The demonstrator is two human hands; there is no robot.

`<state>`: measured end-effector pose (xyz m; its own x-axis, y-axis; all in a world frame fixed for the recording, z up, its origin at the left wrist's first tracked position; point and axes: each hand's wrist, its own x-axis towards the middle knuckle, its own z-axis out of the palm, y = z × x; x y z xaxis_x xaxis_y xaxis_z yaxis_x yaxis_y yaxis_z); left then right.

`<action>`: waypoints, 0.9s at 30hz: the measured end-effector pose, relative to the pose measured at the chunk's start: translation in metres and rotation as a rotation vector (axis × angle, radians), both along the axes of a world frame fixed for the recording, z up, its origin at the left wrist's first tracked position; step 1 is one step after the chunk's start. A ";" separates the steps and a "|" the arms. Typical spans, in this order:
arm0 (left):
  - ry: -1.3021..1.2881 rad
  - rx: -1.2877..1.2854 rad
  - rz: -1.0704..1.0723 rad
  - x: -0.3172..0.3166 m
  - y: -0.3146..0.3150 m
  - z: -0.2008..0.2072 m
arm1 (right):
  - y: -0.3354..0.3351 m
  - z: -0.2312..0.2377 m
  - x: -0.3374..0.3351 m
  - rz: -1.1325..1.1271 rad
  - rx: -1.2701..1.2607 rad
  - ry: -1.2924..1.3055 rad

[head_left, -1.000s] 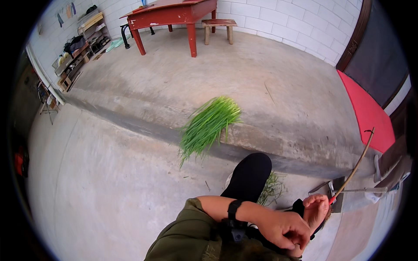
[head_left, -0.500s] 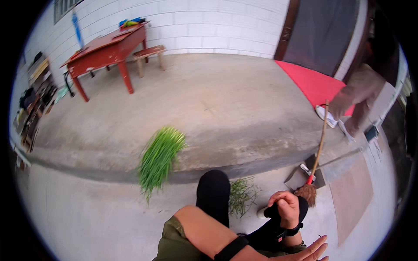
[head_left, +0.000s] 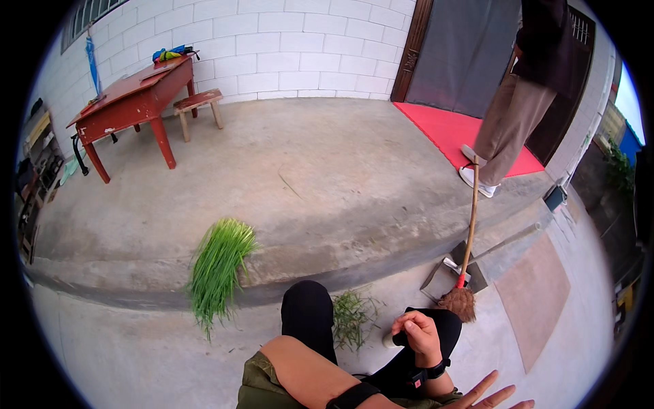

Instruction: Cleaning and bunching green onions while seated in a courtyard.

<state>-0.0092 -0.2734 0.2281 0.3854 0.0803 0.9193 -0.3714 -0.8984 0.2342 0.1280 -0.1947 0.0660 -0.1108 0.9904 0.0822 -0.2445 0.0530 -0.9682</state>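
My left forearm crosses my lap from the lower left, and my left hand (head_left: 492, 395) reaches the bottom edge right of centre. Its fingers are stretched and spread, with nothing seen in them; the palm is cut off by the frame. Beyond it, my right hand (head_left: 419, 335) rests over my right knee, fingers loosely curled in, with no object visible in it. Neither hand touches the greens. A bundle of long green stalks with pale ends (head_left: 223, 269) lies over the step's edge to the left. Between my knees is a small pile of loose green trimmings (head_left: 354, 319).
A broom (head_left: 473, 225) leans upright beside a dustpan (head_left: 436, 274) at right. Another person (head_left: 514, 116) stands by the red mat (head_left: 446, 129) at the door. The concrete step (head_left: 306, 232) crosses ahead; a red table (head_left: 136, 102) and bench (head_left: 199, 102) stand far left.
My view has turned right, so the scene sits further left. The other person has stepped back toward the door. My left hand stays spread; my right hand stays curled at the knee.
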 end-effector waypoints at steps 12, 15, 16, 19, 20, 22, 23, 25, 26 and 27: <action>-0.105 0.128 0.059 0.018 0.010 -0.018 | 0.005 -0.003 0.009 0.006 -0.030 0.037; 0.089 0.178 -0.052 -0.010 0.019 -0.005 | 0.005 0.000 0.007 0.021 -0.041 0.000; 0.123 0.126 -0.038 -0.014 0.018 -0.005 | 0.001 0.001 0.006 0.008 -0.078 -0.012; 0.295 0.119 -0.133 -0.033 0.031 -0.004 | 0.000 -0.008 0.011 0.007 -0.077 0.007; 0.340 0.108 -0.107 -0.038 0.028 -0.024 | 0.003 -0.009 0.011 0.012 -0.084 0.016; 0.446 -0.059 -0.223 -0.054 0.030 -0.028 | 0.002 -0.009 0.014 0.011 -0.091 0.023; 0.449 -0.051 -0.227 -0.053 0.027 -0.030 | 0.003 -0.011 0.016 0.022 -0.107 0.016; 0.414 0.096 -0.083 -0.051 0.027 -0.016 | 0.007 -0.016 0.012 0.041 -0.133 0.021; 0.421 0.087 -0.080 -0.045 0.025 -0.012 | 0.008 -0.017 0.012 0.051 -0.115 0.000; 0.364 0.118 -0.057 -0.035 0.020 -0.007 | 0.009 -0.016 0.012 0.071 -0.101 -0.025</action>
